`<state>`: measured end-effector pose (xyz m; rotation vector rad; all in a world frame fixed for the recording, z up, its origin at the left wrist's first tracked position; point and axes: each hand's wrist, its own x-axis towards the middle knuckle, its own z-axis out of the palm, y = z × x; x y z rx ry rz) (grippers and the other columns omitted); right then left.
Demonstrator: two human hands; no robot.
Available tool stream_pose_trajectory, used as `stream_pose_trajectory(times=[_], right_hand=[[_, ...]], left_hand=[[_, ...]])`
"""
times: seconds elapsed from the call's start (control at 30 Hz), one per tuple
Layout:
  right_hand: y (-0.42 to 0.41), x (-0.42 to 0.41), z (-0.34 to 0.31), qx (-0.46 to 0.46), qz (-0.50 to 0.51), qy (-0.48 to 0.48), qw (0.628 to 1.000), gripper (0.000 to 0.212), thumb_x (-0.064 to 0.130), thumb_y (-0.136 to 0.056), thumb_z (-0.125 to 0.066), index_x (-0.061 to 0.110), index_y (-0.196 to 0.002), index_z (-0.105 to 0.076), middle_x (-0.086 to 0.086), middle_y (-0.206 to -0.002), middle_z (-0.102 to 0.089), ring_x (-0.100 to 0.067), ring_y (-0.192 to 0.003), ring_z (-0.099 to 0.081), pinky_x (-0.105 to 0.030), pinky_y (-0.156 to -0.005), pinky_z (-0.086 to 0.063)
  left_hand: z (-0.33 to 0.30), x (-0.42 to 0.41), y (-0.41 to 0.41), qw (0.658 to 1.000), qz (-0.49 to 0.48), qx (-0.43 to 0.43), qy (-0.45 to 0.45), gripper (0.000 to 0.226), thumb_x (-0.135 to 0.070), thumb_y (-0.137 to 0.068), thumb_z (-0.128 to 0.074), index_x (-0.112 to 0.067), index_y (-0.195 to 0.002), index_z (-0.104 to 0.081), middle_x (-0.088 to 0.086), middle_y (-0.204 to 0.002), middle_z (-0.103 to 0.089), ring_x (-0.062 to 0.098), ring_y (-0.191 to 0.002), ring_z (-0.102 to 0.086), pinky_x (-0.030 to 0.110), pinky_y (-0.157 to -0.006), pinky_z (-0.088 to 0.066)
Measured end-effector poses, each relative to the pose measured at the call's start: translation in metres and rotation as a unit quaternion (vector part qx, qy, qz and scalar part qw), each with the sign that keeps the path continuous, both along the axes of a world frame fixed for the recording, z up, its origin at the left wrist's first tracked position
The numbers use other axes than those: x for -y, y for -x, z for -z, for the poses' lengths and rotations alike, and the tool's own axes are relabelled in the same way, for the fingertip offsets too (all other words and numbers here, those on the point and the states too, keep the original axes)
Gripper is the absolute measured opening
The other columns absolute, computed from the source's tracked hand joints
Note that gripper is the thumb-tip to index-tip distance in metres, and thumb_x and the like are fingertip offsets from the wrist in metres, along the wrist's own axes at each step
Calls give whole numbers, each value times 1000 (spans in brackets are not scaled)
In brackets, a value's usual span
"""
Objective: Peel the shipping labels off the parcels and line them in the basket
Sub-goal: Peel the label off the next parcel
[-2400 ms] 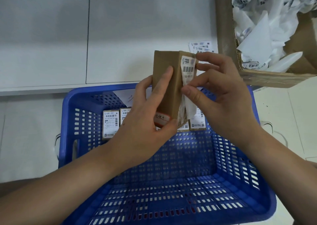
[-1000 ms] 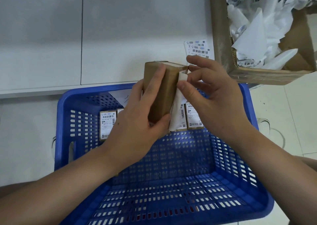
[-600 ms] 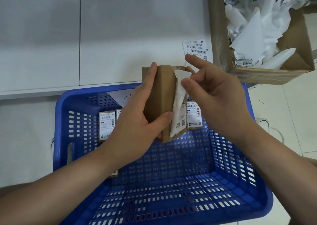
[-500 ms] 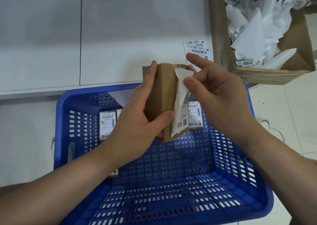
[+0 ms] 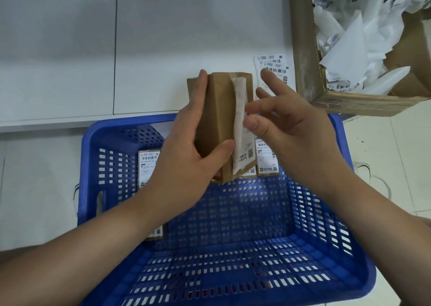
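Note:
My left hand (image 5: 186,152) grips a brown cardboard parcel (image 5: 217,121) upright above the far end of the blue basket (image 5: 345,270). A white shipping label (image 5: 240,128) is partly lifted off the parcel's right face. My right hand (image 5: 286,128) pinches the label's loose edge between thumb and forefinger, with the other fingers spread. Labelled parcels (image 5: 147,168) stand in a row against the basket's far wall, partly hidden behind my hands.
A cardboard box (image 5: 303,49) full of crumpled white label paper sits at the upper right. Loose labels (image 5: 272,65) lie on the white table (image 5: 186,26) beside it. The basket's near floor holds another parcel (image 5: 156,233) under my left forearm.
The label has come further off the parcel's right face, its upper part now folded away from the cardboard. My right hand's fingers have spread; the parcel has turned slightly.

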<state>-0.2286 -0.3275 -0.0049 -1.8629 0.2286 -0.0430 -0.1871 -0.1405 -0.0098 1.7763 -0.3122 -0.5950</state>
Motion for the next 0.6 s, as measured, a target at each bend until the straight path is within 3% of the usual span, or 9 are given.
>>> stream_pose_trajectory(times=[0.07, 0.23, 0.37, 0.6], right_hand=[[1, -3, 1, -5, -8, 35, 999, 24, 55, -80, -72, 38, -97, -70, 12, -163, -32, -4, -142, -43, -42, -113, -45], [3, -3, 9, 25, -8, 59, 998, 10, 30, -90, -74, 22, -85, -70, 7, -159, -41, -7, -143, -43, -45, -113, -43], [1, 0, 14, 33, -25, 1, 999, 14, 29, -90, -71, 22, -80, -65, 3, -159, -42, -12, -144, -42, -47, -112, -44], [-1, 11, 11, 15, -52, -18, 998, 13, 18, -92, -70, 16, -80, -65, 1, -159, -42, -10, -139, -49, -46, -106, -50]], left_hand=[[-3, 1, 1, 1000, 9, 12, -3, 91, -44, -88, -66, -78, -141, 0, -33, -147, -34, 26, -121, -65, 35, -78, -66], [-3, 2, 1, 1000, 10, -2, -3, 91, -47, -86, -65, -78, -143, 0, -33, -145, -36, 25, -120, -65, 36, -79, -65], [1, 1, -2, 1000, 4, -7, -4, 96, -32, -94, -70, -79, -141, 0, -22, -153, -38, 30, -116, -68, 36, -77, -66], [0, 1, -4, 998, -6, -58, 38, 99, -17, -97, -68, -73, -147, -4, -22, -151, -40, 22, -113, -71, 29, -65, -64]])
